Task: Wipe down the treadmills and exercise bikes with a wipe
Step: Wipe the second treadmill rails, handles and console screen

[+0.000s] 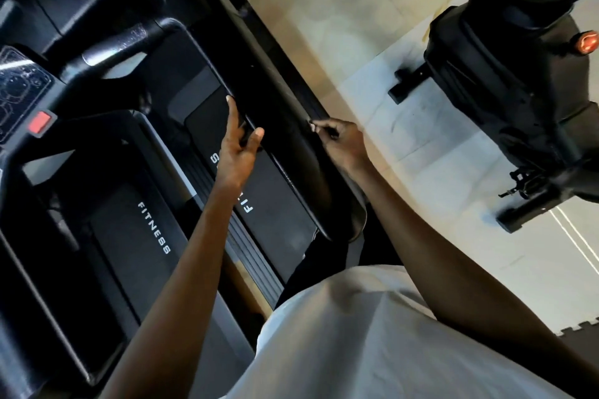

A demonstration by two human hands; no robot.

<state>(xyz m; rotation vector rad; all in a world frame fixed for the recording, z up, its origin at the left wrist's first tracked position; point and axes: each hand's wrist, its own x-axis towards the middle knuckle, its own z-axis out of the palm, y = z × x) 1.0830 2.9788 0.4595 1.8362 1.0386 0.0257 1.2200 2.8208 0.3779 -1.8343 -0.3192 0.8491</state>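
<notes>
A black treadmill fills the left half, its deck [129, 236] printed FITNESS. Its wide black handrail [278, 100] runs diagonally down the middle. My left hand [238, 149] lies against the rail's left edge, fingers straight and thumb spread. My right hand [340, 139] has its fingers curled on the rail's right edge. I cannot make out a wipe in either hand. A black exercise bike [512, 84] stands on the floor to the right, apart from both hands.
The treadmill console [19, 84] with a red stop button [40, 122] sits at the far left. The bike has a red knob [586, 42]. Pale tiled floor [372, 26] lies between the machines. A dark puzzle mat [580, 330] shows at the lower right.
</notes>
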